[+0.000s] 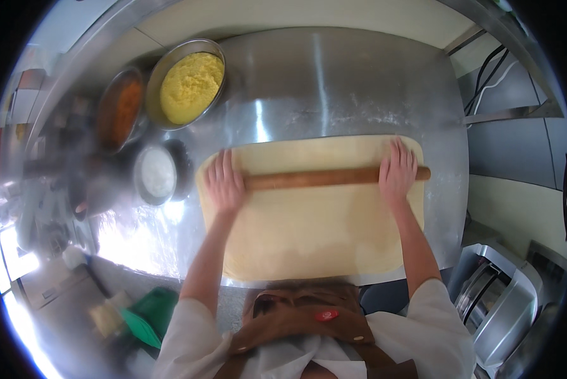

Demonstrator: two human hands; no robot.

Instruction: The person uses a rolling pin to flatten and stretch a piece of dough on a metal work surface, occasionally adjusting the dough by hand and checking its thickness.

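Observation:
A wide sheet of pale rolled dough (312, 232) lies on the stainless steel table, its near side close to the table's front edge. Across its upper half rests a wooden rolling pin (312, 179). My left hand (225, 182) lies over the pin's left end, fingers stretched forward and slightly blurred. Near the right end, my right hand (398, 168) lies palm down on the pin, whose tip sticks out past it. Both palms and the undersides of the fingers are hidden, so a grip around the pin does not show.
Left of the dough stand a metal bowl of white powder (158, 173), a bowl of yellow mash-like filling (192, 87) and a bowl of orange filling (128, 111). A silver machine (501, 298) stands at the lower right, beside the steel table (283, 71). Cables hang at the upper right.

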